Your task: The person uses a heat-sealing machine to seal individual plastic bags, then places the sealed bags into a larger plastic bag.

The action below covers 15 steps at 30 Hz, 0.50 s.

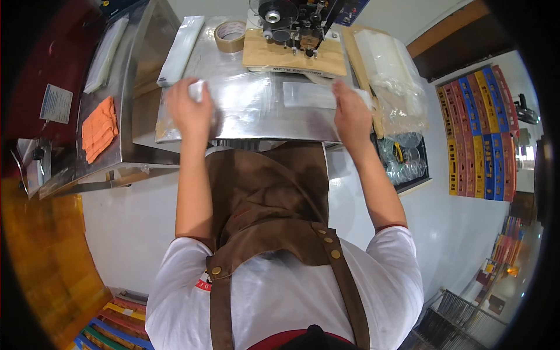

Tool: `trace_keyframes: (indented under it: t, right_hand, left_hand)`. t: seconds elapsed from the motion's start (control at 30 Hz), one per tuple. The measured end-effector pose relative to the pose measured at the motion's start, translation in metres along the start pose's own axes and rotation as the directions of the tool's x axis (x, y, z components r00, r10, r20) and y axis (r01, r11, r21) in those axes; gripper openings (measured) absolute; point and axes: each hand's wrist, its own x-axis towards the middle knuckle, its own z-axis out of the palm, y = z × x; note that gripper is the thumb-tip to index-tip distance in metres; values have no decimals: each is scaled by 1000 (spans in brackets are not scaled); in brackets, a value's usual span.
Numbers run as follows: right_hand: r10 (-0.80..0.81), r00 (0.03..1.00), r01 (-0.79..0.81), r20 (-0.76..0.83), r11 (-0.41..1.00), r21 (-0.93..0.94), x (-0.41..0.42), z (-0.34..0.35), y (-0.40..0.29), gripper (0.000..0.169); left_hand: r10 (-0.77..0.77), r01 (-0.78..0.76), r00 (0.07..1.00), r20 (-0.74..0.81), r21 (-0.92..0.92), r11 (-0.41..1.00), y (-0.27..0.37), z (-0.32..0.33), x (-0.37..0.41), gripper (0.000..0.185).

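Note:
My left hand [190, 107] hovers over the left front part of a steel table [245, 127], thumb and fingers curved apart. A pale patch shows between them, either glare or film. My right hand [352, 113] pinches the right end of a flat, clear plastic bag [308, 95], which lies along the tabletop in front of a coding machine [297, 39]. The machine has a black reel and metal printing parts above a tan plate [271, 54], and its front edge bears writing. Beyond my left hand lies a stack of clear bags [181, 52].
A brown tape roll [229, 37] sits left of the machine. On the right are plastic-wrapped bags [389, 74] and a dark bin [407, 162] of clear plastic. The side counter holds an orange cloth [100, 129] and more bags [106, 54]. Coloured crates [477, 135] stand right.

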Motion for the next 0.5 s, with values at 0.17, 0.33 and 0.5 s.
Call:
trace_keyframes:
  t: [0.17, 0.33, 0.5]
  right_hand:
    - [-102, 991, 113, 82, 983, -144, 38, 28, 41, 39]
    - [-121, 987, 134, 110, 983, -122, 59, 46, 57, 49]
    - [-123, 983, 135, 139, 988, -80, 61, 45, 56, 52]
  left_hand:
    - [132, 101, 934, 331, -600, 794, 95, 41, 16, 23]
    - [161, 39, 939, 303, -558, 829, 122, 88, 5, 16]
    - [160, -11, 959, 235, -531, 848, 124, 93, -4, 14]
